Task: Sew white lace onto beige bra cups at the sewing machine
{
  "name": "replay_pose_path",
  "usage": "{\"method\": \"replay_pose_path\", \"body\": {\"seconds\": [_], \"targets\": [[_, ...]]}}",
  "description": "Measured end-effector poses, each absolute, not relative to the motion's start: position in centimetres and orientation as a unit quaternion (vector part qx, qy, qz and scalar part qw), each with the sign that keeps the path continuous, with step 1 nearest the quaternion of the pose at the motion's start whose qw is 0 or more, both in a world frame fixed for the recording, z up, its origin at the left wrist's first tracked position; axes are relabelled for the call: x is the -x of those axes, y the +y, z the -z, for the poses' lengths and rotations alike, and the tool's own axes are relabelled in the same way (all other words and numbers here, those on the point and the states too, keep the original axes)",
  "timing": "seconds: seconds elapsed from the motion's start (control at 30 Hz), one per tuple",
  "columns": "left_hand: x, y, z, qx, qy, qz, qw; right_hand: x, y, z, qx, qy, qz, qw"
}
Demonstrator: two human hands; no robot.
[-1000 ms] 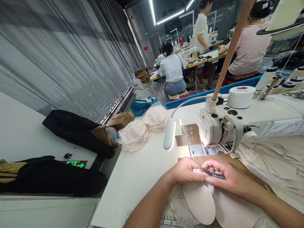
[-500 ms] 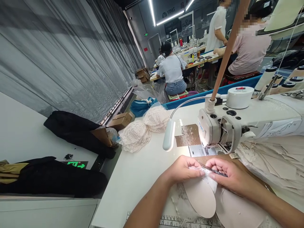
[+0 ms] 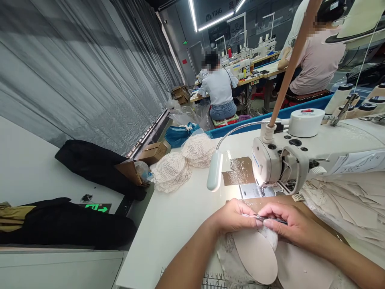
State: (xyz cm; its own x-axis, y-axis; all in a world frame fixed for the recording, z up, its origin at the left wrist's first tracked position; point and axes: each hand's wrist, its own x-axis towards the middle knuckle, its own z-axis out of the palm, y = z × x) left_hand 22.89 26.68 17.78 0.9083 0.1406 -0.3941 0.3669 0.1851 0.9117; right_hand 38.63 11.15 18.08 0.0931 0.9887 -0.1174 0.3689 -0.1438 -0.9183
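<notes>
My left hand [image 3: 237,216] is closed, pinching the edge of a white lace fabric piece with a smooth beige oval cup [image 3: 257,255] hanging below it. Facing it, my right hand [image 3: 284,220] is closed around a slim dark metal tool [image 3: 278,220], whose exact kind is partly hidden by the fingers. The tool's tip meets the fabric edge between both thumbs. Another beige cup piece [image 3: 303,267] lies under my right wrist. Just beyond my hands stands a white sewing machine [image 3: 264,160], its needle area lit by a small lamp [image 3: 214,170].
Two stacks of cream lace pieces [image 3: 171,170] sit at the table's far left edge. More beige pieces [image 3: 345,208] are piled right of the machine. A printed ruler [image 3: 212,281] runs along the near edge. Thread cones [image 3: 339,98] stand behind; co-workers [image 3: 222,86] sit at further machines.
My fingers have drawn closer together at the fabric edge, and the tool tip now lies nearer my left thumb. The beige cup hangs slightly lower and further right.
</notes>
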Motion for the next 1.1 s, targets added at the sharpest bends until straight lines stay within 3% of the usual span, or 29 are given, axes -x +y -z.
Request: {"method": "replay_pose_path", "body": {"seconds": [0.2, 0.3, 0.47, 0.83, 1.1], "targets": [[-23.2, 26.5, -18.2, -0.641, 0.218, 0.082, 0.732, -38.5, 11.2, -17.9, 0.657, -0.492, -0.386, 0.420], [-23.2, 26.6, -18.0, -0.637, 0.184, 0.075, 0.744, -38.4, 11.4, -17.5, 0.624, -0.468, -0.435, 0.449], [-22.8, 27.4, -18.1, -0.657, 0.161, 0.107, 0.729, -38.3, 11.5, -16.8, 0.655, -0.454, -0.447, 0.406], [-22.9, 27.2, -19.0, -0.720, 0.181, 0.054, 0.668, -38.1, 11.5, -15.8, 0.660, -0.413, -0.454, 0.433], [-23.3, 26.5, -18.2, -0.686, 0.153, 0.012, 0.711, -38.4, 11.5, -16.6, 0.652, -0.442, -0.451, 0.420]]}}
